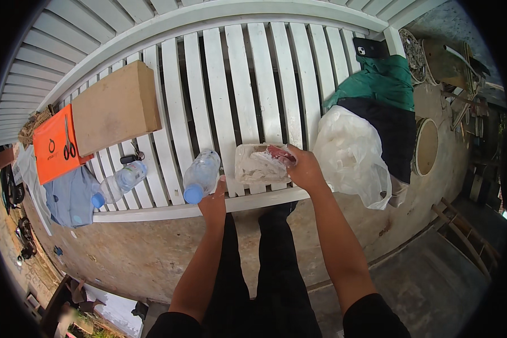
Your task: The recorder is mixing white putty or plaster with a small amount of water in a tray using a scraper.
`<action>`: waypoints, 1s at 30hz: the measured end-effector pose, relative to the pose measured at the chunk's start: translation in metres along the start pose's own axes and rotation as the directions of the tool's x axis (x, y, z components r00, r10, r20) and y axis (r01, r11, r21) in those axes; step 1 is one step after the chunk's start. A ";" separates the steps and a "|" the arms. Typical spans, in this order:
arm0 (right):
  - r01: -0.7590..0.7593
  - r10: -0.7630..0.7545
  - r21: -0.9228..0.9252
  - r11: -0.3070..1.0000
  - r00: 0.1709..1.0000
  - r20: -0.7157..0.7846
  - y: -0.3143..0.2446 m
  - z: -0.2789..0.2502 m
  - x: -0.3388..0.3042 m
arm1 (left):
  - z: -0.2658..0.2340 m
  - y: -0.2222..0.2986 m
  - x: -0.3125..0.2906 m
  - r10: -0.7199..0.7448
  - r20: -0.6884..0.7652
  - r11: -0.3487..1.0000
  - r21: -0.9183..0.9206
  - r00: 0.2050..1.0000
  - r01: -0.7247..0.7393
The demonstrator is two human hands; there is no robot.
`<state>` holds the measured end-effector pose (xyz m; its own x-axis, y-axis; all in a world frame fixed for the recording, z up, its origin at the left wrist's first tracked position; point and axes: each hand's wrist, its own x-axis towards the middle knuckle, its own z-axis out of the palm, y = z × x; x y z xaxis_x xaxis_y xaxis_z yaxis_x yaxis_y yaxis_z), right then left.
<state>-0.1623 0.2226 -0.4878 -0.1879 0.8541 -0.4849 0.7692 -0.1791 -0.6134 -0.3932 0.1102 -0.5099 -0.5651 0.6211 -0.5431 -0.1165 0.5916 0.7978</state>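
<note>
A clear plastic tub (243, 179) with whitish paste or powder inside sits near the front edge of the slatted bench. My right hand (308, 170) is closed at the tub's right side, gripping a dark red flat piece (280, 153) smeared with white; its exact kind is unclear. Just left of the tub, a clear plastic bottle (204, 168) with a blue cap points its cap toward me. My left hand (213, 204) is beside that cap, thumb stretched up along the bottle's right side. The bottle and the angle hide its other fingers.
On the white slatted bench (217, 67), a cardboard box (115, 107), an orange packet (53, 141) with scissors (68, 141), keys (135, 154) and a second bottle (124, 180) lie left. A white plastic bag (346, 149), green cloth (372, 81) and phone (370, 48) lie right.
</note>
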 end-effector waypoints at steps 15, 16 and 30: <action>0.463 -0.502 -0.233 0.855 0.851 -0.155 -0.008 0.024 -0.043 | -0.027 0.038 0.040 0.380 0.196 0.921 0.014 0.904 -0.390; 0.434 -0.466 -0.224 0.873 0.877 -0.118 -0.001 0.028 -0.049 | -0.030 0.040 0.036 0.378 0.202 0.922 0.011 0.904 -0.388; 0.237 -0.223 0.017 0.971 0.936 -0.273 0.000 0.018 -0.071 | -0.032 0.073 0.017 0.182 0.706 0.670 0.420 0.684 -0.612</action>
<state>-0.1599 0.1530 -0.4651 -0.1806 0.9726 -0.1466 0.6927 0.0199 -0.7210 -0.4379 0.1473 -0.4526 0.1690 0.8956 -0.4115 0.6107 0.2326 0.7569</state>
